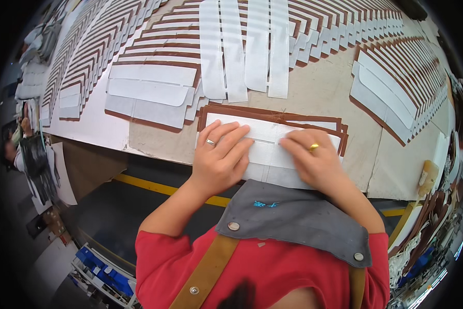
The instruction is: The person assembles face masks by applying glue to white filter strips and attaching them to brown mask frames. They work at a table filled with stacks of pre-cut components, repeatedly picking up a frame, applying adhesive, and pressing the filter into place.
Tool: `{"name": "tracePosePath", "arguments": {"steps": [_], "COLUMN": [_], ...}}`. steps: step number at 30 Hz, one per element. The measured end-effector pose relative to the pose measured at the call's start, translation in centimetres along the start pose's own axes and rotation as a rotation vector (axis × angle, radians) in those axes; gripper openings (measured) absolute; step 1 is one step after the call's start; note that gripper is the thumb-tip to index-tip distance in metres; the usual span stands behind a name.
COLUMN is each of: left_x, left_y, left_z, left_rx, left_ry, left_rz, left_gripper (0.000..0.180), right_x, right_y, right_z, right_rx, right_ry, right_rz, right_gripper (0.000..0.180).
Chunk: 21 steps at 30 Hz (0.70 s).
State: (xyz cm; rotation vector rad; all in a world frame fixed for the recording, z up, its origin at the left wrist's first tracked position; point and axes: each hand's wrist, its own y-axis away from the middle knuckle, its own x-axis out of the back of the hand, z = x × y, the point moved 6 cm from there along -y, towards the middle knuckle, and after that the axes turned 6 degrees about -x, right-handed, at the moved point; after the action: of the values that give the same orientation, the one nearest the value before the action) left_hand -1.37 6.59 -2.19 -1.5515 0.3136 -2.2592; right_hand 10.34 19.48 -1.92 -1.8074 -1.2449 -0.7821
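One white panel lies beneath each grip.

On the grey fabric apron bib we count two round silvery metal snaps, and below it two flat brown straps. Just beyond the bib, we count one bare left hand, one bare right hand, one silvery ring, one golden ring and one stack of brown-edged white panels; farther beyond it, at least four similar fanned rows.
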Motion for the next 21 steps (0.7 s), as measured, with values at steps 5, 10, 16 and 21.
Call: {"name": "tracePosePath", "arguments": {"steps": [5,10,16,21], "left_x": [1.1,2.1,2.6,3.9], "left_y": [1.3,0.9,0.0,-0.1], "left_z": [-1.7,-2.3,-2.6,-2.6], "left_rx": [0.167,0.261,0.178,0.270], "left_ry": [0.128,0.219,0.054,0.070], "left_rz": [-0.026,-0.046,0.054,0.191], "left_gripper": [0.034,0.022,0.024,0.044], "right_x": [3.1,5.5,1.9,3.2], "right_y": [3.8,2.8,-1.6,-2.0], "right_z": [3.0,4.8,3.0,1.6], "right_rx": [-0.187,-0.398,-0.232,-0.067], "right_ry": [0.077,-0.046,-0.237,-0.338], "right_rz": [0.066,0.201,0.042,0.016], "right_gripper": [0.033,0.016,0.012,0.006]}}
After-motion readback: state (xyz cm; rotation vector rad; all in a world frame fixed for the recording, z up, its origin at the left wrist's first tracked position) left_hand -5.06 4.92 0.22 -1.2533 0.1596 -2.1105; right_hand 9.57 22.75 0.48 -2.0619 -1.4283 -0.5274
